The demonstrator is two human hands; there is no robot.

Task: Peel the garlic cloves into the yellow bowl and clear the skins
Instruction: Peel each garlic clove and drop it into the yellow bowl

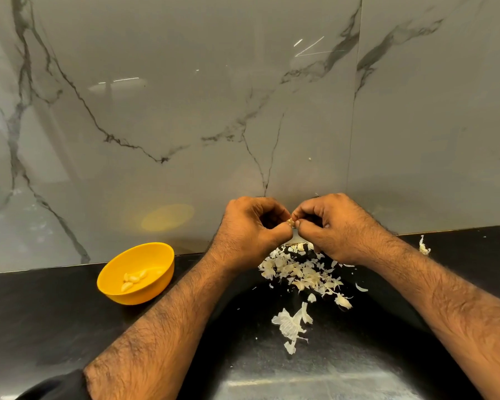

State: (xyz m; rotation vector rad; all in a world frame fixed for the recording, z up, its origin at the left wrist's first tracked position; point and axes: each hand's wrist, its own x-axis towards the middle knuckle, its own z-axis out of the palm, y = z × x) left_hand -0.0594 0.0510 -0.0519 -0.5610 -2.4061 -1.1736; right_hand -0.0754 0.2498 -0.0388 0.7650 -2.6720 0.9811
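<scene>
My left hand and my right hand meet above the counter, and both pinch one small garlic clove between their fingertips. Most of the clove is hidden by the fingers. Below the hands a pile of pale garlic skins is strewn over the black counter. A larger papery skin lies nearer to me. To the left stands the yellow bowl, holding several peeled cloves.
The black counter ends at a grey marble wall close behind the hands. A stray piece of skin lies at the right by the wall. A garlic piece sits at the pile's near edge.
</scene>
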